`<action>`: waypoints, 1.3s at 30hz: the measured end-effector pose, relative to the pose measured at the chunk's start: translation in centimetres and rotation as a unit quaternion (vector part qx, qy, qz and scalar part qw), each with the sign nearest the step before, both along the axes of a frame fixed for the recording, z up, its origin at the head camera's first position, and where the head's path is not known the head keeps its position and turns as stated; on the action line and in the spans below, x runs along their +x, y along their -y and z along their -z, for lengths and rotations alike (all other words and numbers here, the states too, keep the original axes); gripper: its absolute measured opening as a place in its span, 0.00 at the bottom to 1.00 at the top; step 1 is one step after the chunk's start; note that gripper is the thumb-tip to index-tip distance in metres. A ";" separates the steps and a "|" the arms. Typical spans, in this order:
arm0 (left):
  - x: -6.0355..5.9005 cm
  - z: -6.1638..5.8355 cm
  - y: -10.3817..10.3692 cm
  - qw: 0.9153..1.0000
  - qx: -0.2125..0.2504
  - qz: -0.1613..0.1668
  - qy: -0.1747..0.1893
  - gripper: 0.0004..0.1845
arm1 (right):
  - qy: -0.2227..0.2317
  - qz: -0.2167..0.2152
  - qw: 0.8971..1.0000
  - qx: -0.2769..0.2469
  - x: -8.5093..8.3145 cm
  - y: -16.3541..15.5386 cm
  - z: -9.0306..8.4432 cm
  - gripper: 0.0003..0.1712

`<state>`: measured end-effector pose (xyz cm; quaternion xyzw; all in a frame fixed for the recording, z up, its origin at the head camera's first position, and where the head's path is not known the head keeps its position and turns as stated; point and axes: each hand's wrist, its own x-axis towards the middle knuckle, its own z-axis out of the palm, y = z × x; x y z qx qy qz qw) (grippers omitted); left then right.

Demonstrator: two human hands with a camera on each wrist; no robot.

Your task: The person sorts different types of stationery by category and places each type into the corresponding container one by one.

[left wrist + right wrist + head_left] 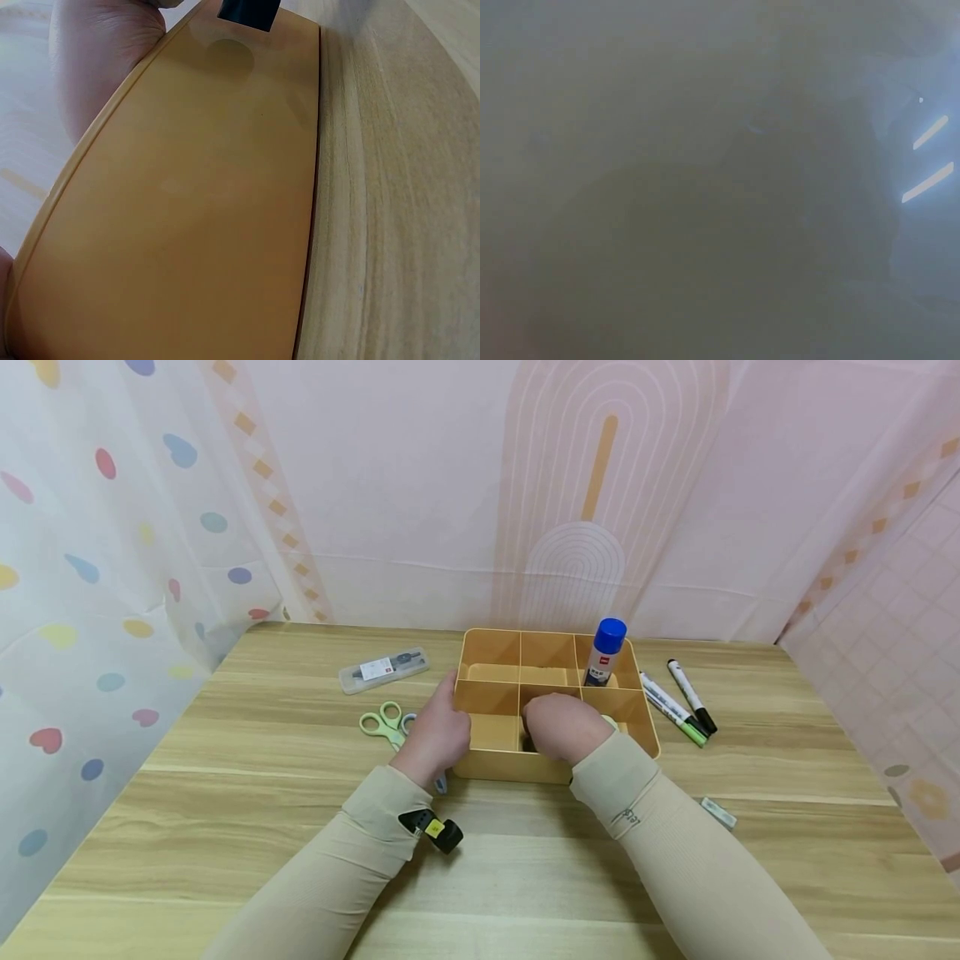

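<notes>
A yellow-orange storage box (510, 764) with six compartments stands on the table. My left hand (438, 731) grips its left side at the rim. The right hand (566, 727) reaches down into the front middle compartment, its fingertips hidden. Beside those fingers a small dark thing (528, 743) shows; I cannot tell whether they hold it. A glue stick with a blue cap (604, 652) stands in the back right compartment. Something pale green (611, 722) peeks out in the front right one. The left wrist view shows the box's front wall (172, 195); the right wrist view is dim and blurred.
Green-handled scissors (386, 722) lie left of the box, partly behind the left hand. Farther back is a clear case with a compass (384, 670). Several markers (690, 693) lie to the right, and a small pale block (718, 812) is beside the right sleeve. A curtain (420, 510) hangs behind the table.
</notes>
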<state>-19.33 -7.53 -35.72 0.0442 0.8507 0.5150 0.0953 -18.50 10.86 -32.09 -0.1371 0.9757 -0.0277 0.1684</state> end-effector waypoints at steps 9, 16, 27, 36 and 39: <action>0.0 -0.1 0.1 1.000 0.000 0.002 0.002 0.43 | -0.001 0.000 1.000 0.005 0.0 0.0 0.0 0.05; 0.0 -0.1 0.0 1.000 0.000 0.000 0.007 0.43 | 0.003 0.005 1.000 0.003 -0.1 0.0 0.0 0.06; -0.1 -0.2 -0.1 1.000 0.002 -0.004 0.017 0.43 | 0.004 0.014 1.000 -0.002 -0.1 0.0 0.0 0.07; 0.0 -0.3 0.0 1.000 0.006 -0.006 0.025 0.43 | -0.039 0.000 0.999 -0.038 0.5 -0.5 -0.1 0.09; 0.1 -0.4 0.0 1.000 0.005 -0.006 0.028 0.43 | -0.065 -0.003 0.995 -0.077 1.0 -1.0 -0.4 0.09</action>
